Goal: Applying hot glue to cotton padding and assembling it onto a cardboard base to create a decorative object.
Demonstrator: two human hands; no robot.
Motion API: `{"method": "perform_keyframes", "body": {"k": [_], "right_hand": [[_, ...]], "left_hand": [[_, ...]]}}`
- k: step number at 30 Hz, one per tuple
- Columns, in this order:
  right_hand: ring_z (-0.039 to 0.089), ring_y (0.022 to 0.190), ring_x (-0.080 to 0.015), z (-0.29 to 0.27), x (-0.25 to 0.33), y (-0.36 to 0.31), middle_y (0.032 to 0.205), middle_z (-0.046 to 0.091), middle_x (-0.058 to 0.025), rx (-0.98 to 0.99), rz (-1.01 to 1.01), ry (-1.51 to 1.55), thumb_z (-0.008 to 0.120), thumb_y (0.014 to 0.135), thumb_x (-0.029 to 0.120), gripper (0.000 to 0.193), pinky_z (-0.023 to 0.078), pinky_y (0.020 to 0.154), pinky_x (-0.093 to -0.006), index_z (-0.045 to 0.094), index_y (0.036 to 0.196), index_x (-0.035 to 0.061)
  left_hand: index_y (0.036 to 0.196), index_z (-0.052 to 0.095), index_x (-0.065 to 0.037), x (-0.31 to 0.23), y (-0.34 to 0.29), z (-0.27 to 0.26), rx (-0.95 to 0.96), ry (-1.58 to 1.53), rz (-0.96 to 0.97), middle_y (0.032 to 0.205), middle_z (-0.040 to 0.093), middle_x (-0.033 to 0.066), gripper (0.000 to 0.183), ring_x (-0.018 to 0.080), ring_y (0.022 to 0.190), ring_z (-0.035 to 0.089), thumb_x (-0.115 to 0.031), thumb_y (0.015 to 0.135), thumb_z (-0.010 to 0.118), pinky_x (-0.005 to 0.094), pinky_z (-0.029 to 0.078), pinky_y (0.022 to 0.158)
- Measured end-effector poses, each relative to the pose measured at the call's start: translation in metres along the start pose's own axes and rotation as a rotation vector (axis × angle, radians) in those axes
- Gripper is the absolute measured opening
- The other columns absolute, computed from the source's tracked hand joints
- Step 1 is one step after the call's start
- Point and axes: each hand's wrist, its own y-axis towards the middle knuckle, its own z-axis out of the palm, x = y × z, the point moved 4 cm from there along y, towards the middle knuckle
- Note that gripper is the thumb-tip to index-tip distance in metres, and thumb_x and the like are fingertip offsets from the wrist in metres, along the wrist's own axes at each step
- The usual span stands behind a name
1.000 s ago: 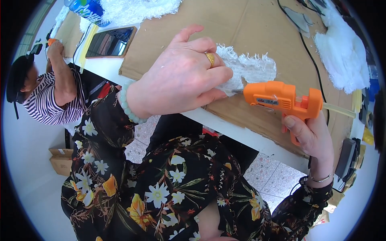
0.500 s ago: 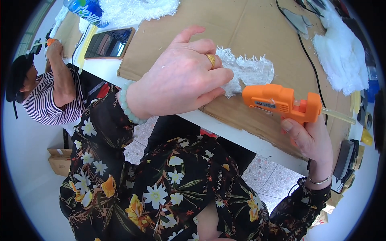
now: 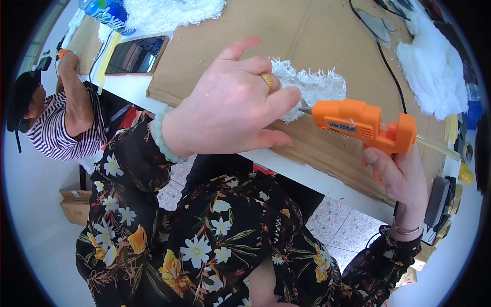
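Left hand (image 3: 230,102) presses fluffy white fabric piece (image 3: 312,87); right hand (image 3: 401,176) grips orange glue gun (image 3: 363,123).

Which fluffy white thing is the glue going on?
Look at the big brown cardboard sheet on the table. Near its front edge, the left hand presses a small fluffy white strip; unlike the other white fluff, the orange glue gun points at it.

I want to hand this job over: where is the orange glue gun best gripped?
By its handle, from below: on the glue gun the handle drops beneath the body, where the right hand holds it. The metal nozzle points left.
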Motion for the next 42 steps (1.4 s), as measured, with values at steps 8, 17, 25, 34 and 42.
{"method": "perform_keyframes", "body": {"k": [8,17,25,34,42], "right_hand": [[0.058,0.067,-0.0295,0.0,0.015,0.007,0.077,0.06,-0.0137,0.061,-0.063,-0.119,0.069,0.081,0.025,0.035,0.046,0.065,-0.0335,0.06,0.105,0.001],[0.058,0.071,-0.0337,0.0,0.015,0.008,0.078,0.06,-0.0157,0.047,-0.094,-0.177,0.069,0.08,0.024,0.034,0.046,0.066,-0.036,0.061,0.102,0.0005],[0.045,0.06,-0.0076,0.003,0.016,0.009,0.07,0.052,0.0019,0.034,-0.246,-0.153,0.063,0.087,0.016,0.021,0.038,0.056,-0.0236,0.057,0.1,0.0009],[0.045,0.062,-0.0081,0.0,0.018,0.01,0.07,0.052,0.0,0.038,-0.228,-0.209,0.064,0.087,0.019,0.024,0.038,0.057,-0.0238,0.057,0.101,0.0006],[0.046,0.061,-0.0083,0.001,0.02,0.009,0.069,0.051,0.0002,0.037,-0.245,-0.255,0.064,0.087,0.019,0.027,0.038,0.057,-0.0245,0.056,0.105,-0.0003]], "left_hand": [[0.089,0.057,-0.01,-0.007,0.002,0.005,-0.019,0.08,-0.003,0.076,0.06,-0.001,0.047,0.0185,0.077,0.058,-0.029,0.053,0.081,0.0486,0.04,0.095],[0.087,0.056,-0.01,-0.008,0.001,0.006,-0.039,0.125,0.005,0.076,0.06,-0.001,0.04,0.0177,0.076,0.057,-0.022,0.057,0.08,0.0477,0.04,0.096],[0.086,0.056,-0.01,-0.008,0.003,0.005,-0.031,0.093,-0.001,0.074,0.06,-0.0008,0.038,0.018,0.076,0.058,-0.022,0.058,0.079,0.0476,0.04,0.095],[0.087,0.056,-0.01,-0.007,0.005,0.008,-0.066,0.119,0.009,0.073,0.059,-0.0012,0.037,0.018,0.074,0.057,-0.019,0.059,0.079,0.0471,0.041,0.094],[0.069,0.049,-0.011,-0.01,0.006,0.008,-0.167,0.14,0.028,0.049,0.044,0.0007,0.012,0.0198,0.063,0.053,-0.012,0.067,0.061,0.043,0.043,0.088]]}}
